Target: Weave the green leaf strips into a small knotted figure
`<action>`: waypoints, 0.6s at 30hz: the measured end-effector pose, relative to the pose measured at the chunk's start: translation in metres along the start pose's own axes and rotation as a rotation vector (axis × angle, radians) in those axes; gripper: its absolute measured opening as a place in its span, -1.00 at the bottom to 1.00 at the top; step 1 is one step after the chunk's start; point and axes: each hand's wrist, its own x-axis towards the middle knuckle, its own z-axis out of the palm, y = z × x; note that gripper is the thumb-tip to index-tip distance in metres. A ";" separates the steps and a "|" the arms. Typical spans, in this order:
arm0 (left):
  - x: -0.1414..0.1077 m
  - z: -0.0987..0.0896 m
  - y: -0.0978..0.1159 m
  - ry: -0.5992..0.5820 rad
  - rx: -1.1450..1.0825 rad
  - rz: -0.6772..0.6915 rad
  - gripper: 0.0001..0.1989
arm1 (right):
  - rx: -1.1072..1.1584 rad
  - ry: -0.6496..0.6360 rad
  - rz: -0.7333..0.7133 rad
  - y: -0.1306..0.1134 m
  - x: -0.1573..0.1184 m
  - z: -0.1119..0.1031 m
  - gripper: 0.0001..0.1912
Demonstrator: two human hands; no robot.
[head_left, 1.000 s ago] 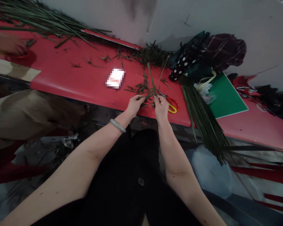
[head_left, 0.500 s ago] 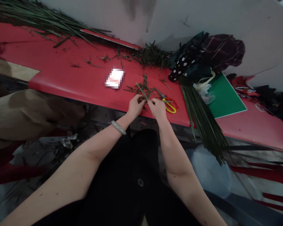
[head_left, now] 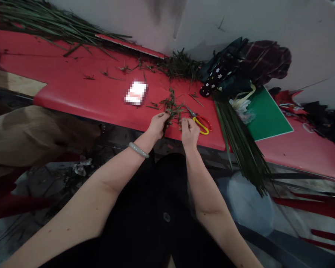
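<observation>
My left hand [head_left: 157, 125], a bangle on its wrist, is closed in a pinch at the table's front edge. A dark green leaf strip [head_left: 165, 128] hangs below its fingertips. To the right, my right hand [head_left: 190, 134] is closed too, with a short piece of green leaf [head_left: 180, 117] standing up at its fingertips. The two hands are apart. Just beyond them lie scattered leaf scraps [head_left: 171, 101]. Beside my right hand rest scissors [head_left: 201, 126] with one yellow and one red handle.
The red table [head_left: 89, 100] carries a blurred white item [head_left: 136, 93], a heap of leaf trimmings [head_left: 184, 65], folded umbrellas [head_left: 216, 76] and a green board [head_left: 270, 115]. Long palm leaves [head_left: 240, 137] overhang the front edge. A person's clothed leg [head_left: 39, 137] is at left.
My hands have moved apart, the right one to the right and slightly down. The long strip that stretched up between them no longer shows; a short piece stands at my right fingertips.
</observation>
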 end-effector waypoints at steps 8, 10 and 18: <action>-0.020 0.010 0.017 -0.132 -0.304 -0.249 -0.89 | 0.641 -0.171 0.390 0.014 0.002 0.022 -0.67; -0.022 0.011 0.016 -0.138 -0.307 -0.253 -0.89 | 0.674 -0.098 0.346 0.011 0.005 0.022 -0.68; -0.018 0.008 0.006 0.011 -0.217 -0.184 -0.94 | 0.404 0.063 0.123 0.005 -0.007 0.017 -0.68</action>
